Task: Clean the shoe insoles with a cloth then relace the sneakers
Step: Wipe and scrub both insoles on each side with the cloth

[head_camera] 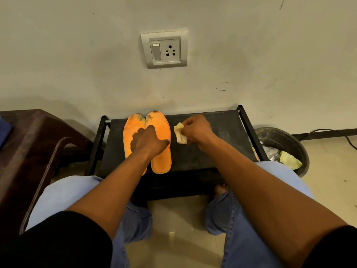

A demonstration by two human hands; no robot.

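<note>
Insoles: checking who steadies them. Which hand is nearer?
Left. The left hand rests on the orange insoles; the right hand holds the cloth beside them.

The bench (pixel 216 151) had bare top to the right of the two insoles (pixel 161 132), which lay side by side, touching, at its left part. The wall (pixel 96 74) closed the far edge just behind the insole toes. A brown chair (pixel 29 144) stood close on the left, a bin (pixel 289 144) close on the right, and the knees crowded the near edge.
</note>
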